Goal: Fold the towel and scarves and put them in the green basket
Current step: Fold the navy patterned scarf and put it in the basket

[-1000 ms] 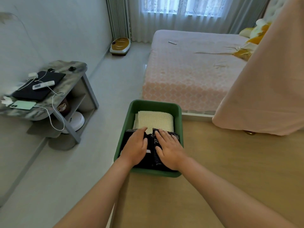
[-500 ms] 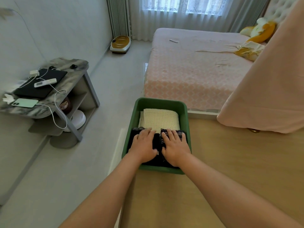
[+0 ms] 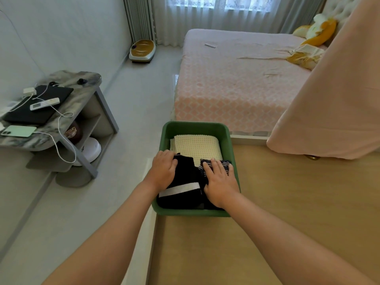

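The green basket (image 3: 195,127) stands at the left edge of a wooden table (image 3: 287,212). A folded cream towel (image 3: 195,146) lies in its far half. In the near half lie two folded scarves side by side: a black scarf with a white stripe (image 3: 183,186) on the left and a dark striped scarf (image 3: 227,164) on the right. My left hand (image 3: 163,169) grips the black scarf's far left edge, fingers curled over it. My right hand (image 3: 220,182) presses flat on the striped scarf.
A bed with a pink cover (image 3: 236,79) stands beyond the table, with a pink cloth (image 3: 333,99) hanging at the right. A grey side table (image 3: 61,112) with a laptop, phone and cables stands at the left across the pale floor (image 3: 131,112).
My hands have spread apart over the scarves; the left slid to the black scarf's far left edge, uncovering its white stripe. The camera has shifted a little.
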A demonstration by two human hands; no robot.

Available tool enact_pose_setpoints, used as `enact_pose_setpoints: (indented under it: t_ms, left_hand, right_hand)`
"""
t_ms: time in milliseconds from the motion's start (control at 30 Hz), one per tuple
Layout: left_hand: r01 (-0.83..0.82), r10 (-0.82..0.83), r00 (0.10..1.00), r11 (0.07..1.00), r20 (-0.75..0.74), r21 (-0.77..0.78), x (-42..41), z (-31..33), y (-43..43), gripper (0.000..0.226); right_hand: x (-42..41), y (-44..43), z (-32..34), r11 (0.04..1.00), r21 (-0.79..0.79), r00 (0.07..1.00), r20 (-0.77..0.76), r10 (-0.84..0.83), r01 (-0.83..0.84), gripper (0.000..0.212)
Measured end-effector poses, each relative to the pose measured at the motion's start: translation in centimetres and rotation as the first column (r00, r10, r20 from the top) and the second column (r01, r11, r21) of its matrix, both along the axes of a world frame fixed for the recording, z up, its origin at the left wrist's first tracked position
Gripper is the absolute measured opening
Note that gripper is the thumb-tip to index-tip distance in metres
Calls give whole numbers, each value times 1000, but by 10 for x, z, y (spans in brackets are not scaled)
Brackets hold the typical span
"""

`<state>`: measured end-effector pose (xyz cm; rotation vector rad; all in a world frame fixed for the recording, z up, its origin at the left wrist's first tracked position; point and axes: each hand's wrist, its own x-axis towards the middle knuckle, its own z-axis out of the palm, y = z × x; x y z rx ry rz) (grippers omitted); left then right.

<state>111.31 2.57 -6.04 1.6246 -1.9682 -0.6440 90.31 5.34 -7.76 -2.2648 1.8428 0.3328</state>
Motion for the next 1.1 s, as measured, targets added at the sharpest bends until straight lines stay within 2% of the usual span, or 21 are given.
enact_pose_setpoints:
  t_ms: [133, 200, 300, 367, 433, 500, 533, 600, 667, 733, 800, 867, 933, 1000, 1100]
  left_hand:
    - [37, -40, 999, 987, -16, -159, -10, 7, 2, 10]
    - [95, -93, 995, 986, 25, -136, -26, 2, 0, 16]
    - [145, -123, 952, 988, 281, -59, -48, -18, 5, 38]
    - [112, -48, 900, 986, 434, -122, -53, -27, 10, 47]
    - [49, 67, 879, 972, 472, -229, -56, -27, 13, 41]
    - [59, 89, 864, 959, 495, -276, -58, -26, 16, 33]
    - [78, 64, 866, 962, 495, -262, -58, -26, 17, 37]
    - [102, -20, 871, 984, 490, -143, -56, -29, 22, 53]
    - [113, -101, 836, 994, 539, 12, -52, -30, 24, 67]
    - [69, -113, 790, 993, 602, 96, -49, -31, 22, 73]
    - [-13, -58, 762, 994, 645, 105, -51, -31, 19, 73]
    - [-28, -28, 725, 997, 688, 70, -60, -32, 20, 72]
    - [60, -32, 709, 998, 704, -14, -71, -32, 27, 67]
    - [178, -68, 731, 979, 679, -94, -74, -33, 34, 56]
    - [187, -104, 781, 980, 615, -72, -73, -34, 39, 57]
  right_hand:
    - [7, 0, 0, 994, 84, 998, 13, 65, -66, 80]
    - [12, -1, 0, 985, 155, 997, 41, 67, -73, 87]
    - [7, -8, 6, 971, 239, 953, 300, -50, -25, 74]
    - [-7, -11, 11, 963, 270, 862, 488, -134, -3, 70]
    - [-24, -11, 10, 976, 219, 812, 568, -132, 5, 67]
    - [-37, -7, 2, 996, 76, 880, 476, 4, -46, 62]
    - [-40, -2, -3, 997, 20, 918, 390, 66, -81, 61]
    - [-37, 7, -10, 995, -18, 964, 247, 99, -97, 63]
    - [-30, 13, -12, 996, -40, 983, 161, 84, -78, 71]
    - [-25, 16, -13, 997, -55, 992, 107, 67, -61, 73]
    - [-22, 18, -14, 999, -33, 995, 93, 38, -35, 69]
    - [-20, 20, -13, 1000, 0, 995, 99, 14, -15, 69]
    - [-19, 21, -12, 1000, 14, 995, 97, 4, -6, 70]
    - [-17, 22, -13, 1000, 28, 996, 94, -1, -2, 71]
    - [-15, 24, -16, 999, 33, 992, 122, -24, 21, 76]
